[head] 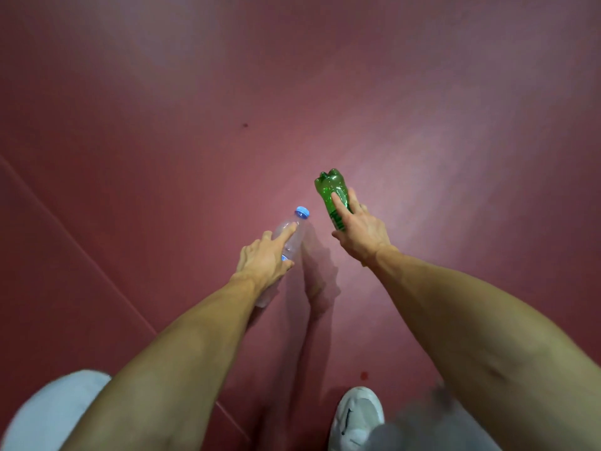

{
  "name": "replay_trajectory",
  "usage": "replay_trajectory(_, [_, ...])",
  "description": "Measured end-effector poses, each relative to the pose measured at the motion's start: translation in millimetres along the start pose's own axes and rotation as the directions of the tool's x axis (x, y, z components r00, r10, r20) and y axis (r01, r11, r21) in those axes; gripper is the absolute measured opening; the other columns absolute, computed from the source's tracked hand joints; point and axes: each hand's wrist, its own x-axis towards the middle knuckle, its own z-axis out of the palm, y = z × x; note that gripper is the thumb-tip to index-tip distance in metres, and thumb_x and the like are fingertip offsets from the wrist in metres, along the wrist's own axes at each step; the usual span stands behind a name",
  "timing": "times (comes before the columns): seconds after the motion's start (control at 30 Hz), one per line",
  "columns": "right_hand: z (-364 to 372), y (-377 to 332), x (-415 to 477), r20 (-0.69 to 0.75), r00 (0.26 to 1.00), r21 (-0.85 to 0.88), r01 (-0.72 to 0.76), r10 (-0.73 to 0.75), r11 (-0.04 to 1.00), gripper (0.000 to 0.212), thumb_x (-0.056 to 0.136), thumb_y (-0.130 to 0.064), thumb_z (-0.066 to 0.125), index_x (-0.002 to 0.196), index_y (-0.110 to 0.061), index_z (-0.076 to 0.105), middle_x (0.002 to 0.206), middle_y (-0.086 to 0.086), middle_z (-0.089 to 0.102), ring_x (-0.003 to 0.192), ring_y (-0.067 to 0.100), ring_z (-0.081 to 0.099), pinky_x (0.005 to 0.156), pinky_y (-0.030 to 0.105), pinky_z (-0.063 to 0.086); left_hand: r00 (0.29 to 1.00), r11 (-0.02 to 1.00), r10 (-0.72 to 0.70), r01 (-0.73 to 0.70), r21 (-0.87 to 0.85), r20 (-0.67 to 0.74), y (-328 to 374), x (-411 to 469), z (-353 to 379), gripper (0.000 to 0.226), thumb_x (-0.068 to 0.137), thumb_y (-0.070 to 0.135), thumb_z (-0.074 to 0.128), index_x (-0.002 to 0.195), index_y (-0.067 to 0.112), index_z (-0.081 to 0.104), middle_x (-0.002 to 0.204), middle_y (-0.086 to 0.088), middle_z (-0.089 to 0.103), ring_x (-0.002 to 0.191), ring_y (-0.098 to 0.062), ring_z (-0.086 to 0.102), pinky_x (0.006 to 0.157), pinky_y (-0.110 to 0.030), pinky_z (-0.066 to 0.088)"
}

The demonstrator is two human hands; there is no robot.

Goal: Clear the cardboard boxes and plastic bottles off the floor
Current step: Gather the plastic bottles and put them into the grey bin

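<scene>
**While each hand holds a bottle, red floor lies below**

Where the two bare forearms reach forward and down, each ends at a plastic bottle. The clear bottle (291,236) is in the left hand (263,259). Its blue cap (302,212) points away from the person, and its other end shows past the wrist, under the forearm. Whether any liquid is inside cannot be told. The green bottle (331,192) is in the right hand (361,233), with its lobed base pointing away and its neck hidden behind the palm. The visible part is see-through green, and its contents cannot be judged.

The left hand grips the clear bottle from above, the forefinger stretched along its side toward the cap and the thumb wrapped beneath. The right hand grips the green bottle the same way, forefinger laid straight along the body, thumb at the near side, other fingers round the far side.

Both bottles are over the red floor (156,151), near each other but apart. Whether either touches the floor cannot be told. A white shoe (356,418) stands on the floor at the bottom edge.
</scene>
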Motion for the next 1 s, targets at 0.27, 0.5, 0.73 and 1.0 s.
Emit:
replay_trajectory(0.27, [-218, 8, -72, 0.013, 0.999, 0.074, -0.046, 0.045, 0.996, 0.081, 0.097, -0.033, 0.060, 0.159, -0.033, 0.008, 0.167, 0.002, 0.001, 0.135, 0.028, 0.037, 0.081, 0.037, 0.046, 0.993, 0.992, 0.093, -0.098, 0.075, 0.074, 95, -80, -201, 0.078, 0.091, 0.044, 0.060, 0.155, 0.046, 0.015, 0.126, -0.007, 0.051, 0.110, -0.034, 0.059, 0.084, -0.038, 0.043])
replay_trajectory(0.5, [-400, 24, -169, 0.013, 0.988, 0.139, -0.151, 0.151, 0.979, 0.079, 0.098, -0.032, 0.059, 0.159, -0.033, 0.008, 0.167, -0.001, 0.001, 0.132, 0.029, 0.040, 0.082, 0.036, 0.046, 0.979, 0.975, 0.191, -0.197, 0.099, 0.072, 206, -171, -361, 0.077, 0.092, 0.049, 0.060, 0.155, 0.044, 0.015, 0.136, -0.008, 0.046, 0.111, -0.036, 0.060, 0.089, -0.041, 0.047])
replay_trajectory(0.73, [-512, 13, -291, -0.032, 0.932, 0.193, -0.349, 0.362, 0.917, 0.081, 0.098, -0.032, 0.058, 0.160, -0.033, 0.005, 0.168, -0.001, 0.000, 0.134, 0.028, 0.039, 0.088, 0.036, 0.046, 0.924, 0.913, 0.377, -0.383, 0.144, 0.068, 280, -254, -461, 0.076, 0.092, 0.052, 0.060, 0.154, 0.041, 0.018, 0.135, -0.009, 0.046, 0.110, -0.037, 0.061, 0.089, -0.042, 0.049])
replay_trajectory(1.0, [-546, -22, -469, -0.108, 0.721, 0.250, -0.646, 0.684, 0.721, 0.078, 0.100, -0.034, 0.055, 0.160, -0.033, 0.006, 0.168, 0.002, -0.002, 0.142, 0.029, 0.031, 0.095, 0.039, 0.046, 0.751, 0.729, 0.647, -0.660, 0.182, 0.132, 341, -363, -476, 0.070, 0.092, 0.051, 0.060, 0.151, 0.039, 0.025, 0.133, -0.009, 0.051, 0.110, -0.038, 0.060, 0.088, -0.041, 0.046])
